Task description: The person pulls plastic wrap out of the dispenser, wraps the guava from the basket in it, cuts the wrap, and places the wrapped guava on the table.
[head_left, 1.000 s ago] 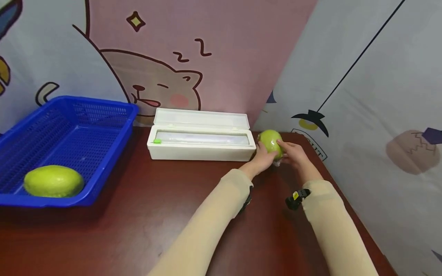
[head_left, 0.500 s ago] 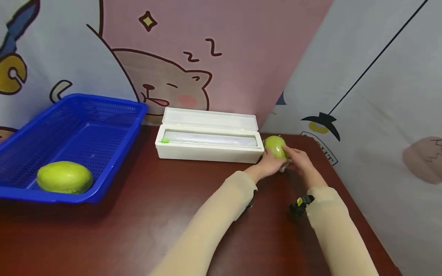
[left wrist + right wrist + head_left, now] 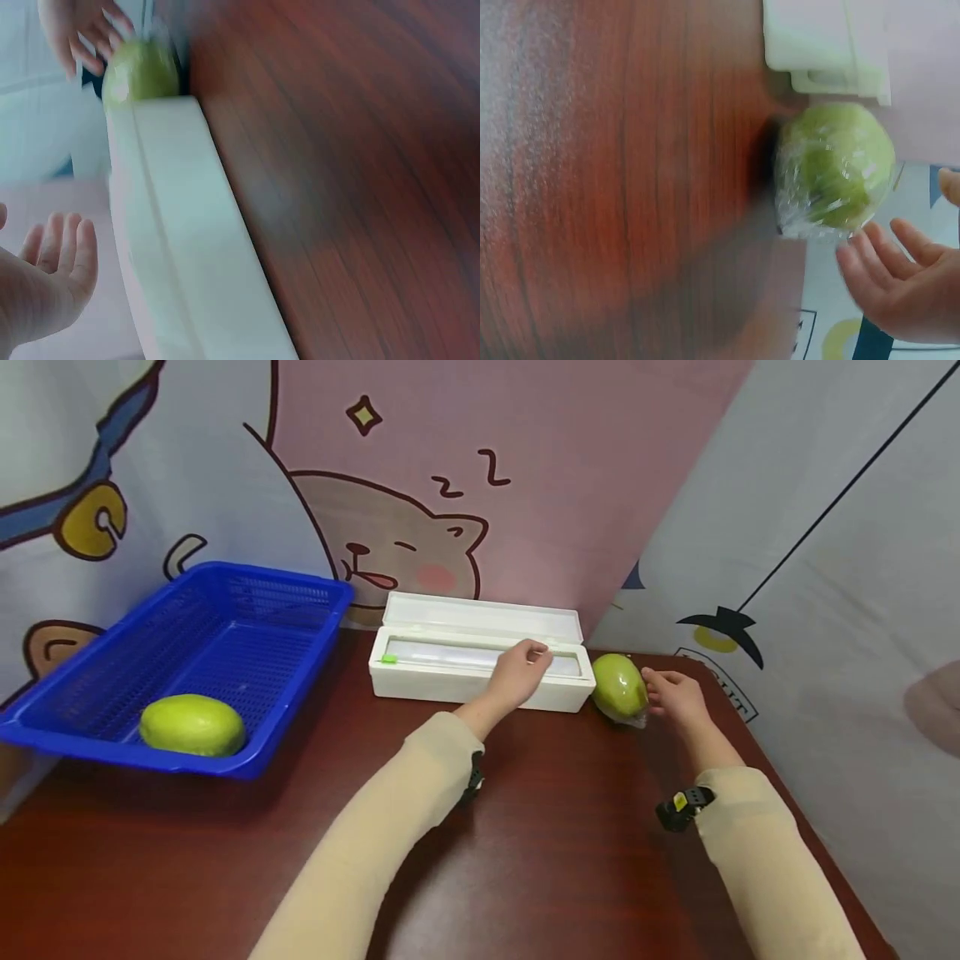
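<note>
A green fruit (image 3: 619, 686) wrapped in clear plastic film stands on the table at the right end of a white cling film dispenser (image 3: 480, 687). In the right wrist view, crumpled film (image 3: 799, 199) bunches on the fruit's lower side. My right hand (image 3: 677, 697) is beside the fruit, its loosely bent fingertips right at the wrapped surface. Over the dispenser hovers my left hand (image 3: 517, 672), fingers relaxed, holding nothing. The dispenser's lid (image 3: 487, 614) is raised, showing the film roll (image 3: 442, 654) and a green slider (image 3: 388, 658).
On the left stands a blue plastic basket (image 3: 300, 693) with a second green fruit (image 3: 192, 725) inside. The brown table (image 3: 525, 843) runs up to a cartoon-printed cloth (image 3: 600, 468) behind and on the right.
My left hand has let go of the wrapped fruit and moved left over the dispenser. My right hand has eased slightly away from the fruit. The head view has shifted left.
</note>
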### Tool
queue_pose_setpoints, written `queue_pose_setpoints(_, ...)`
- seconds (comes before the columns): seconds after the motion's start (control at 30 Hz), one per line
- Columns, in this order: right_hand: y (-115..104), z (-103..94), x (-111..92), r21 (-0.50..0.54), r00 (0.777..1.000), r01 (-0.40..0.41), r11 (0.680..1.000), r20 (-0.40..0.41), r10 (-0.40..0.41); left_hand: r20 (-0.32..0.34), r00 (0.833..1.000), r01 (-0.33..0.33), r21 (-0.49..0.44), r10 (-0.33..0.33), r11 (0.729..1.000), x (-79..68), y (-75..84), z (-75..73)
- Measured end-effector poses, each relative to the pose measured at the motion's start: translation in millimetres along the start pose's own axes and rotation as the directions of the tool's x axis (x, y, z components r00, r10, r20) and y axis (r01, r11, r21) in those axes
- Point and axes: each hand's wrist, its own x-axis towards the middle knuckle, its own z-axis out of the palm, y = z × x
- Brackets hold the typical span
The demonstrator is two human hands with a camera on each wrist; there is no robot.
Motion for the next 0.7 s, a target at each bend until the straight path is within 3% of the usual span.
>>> queue_pose_setpoints(0.33, -13, 4.5, -8, -0.131, 0.993, 0.031, 0.991, -0.113, -0.046, -0.14, 0.99, 0.029, 0.023, -0.026, 0.999, -5.1, -35.1, -65.1)
queue_pose_setpoints(0.5, -27, 15.6, -12, -0.088, 0.994, 0.056, 0.995, -0.086, -0.063, -0.163, 0.986, 0.022, 0.045, -0.015, 0.999, -12.3, -48.1, -95.5)
queue_pose_setpoints(0.7, -44, 32.8, -13, -0.079, 0.996, 0.078, 0.994, -0.047, -0.081, -0.24, 0.971, 0.01, 0.095, 0.013, 0.995, -16.9, -59.5, -119.9)
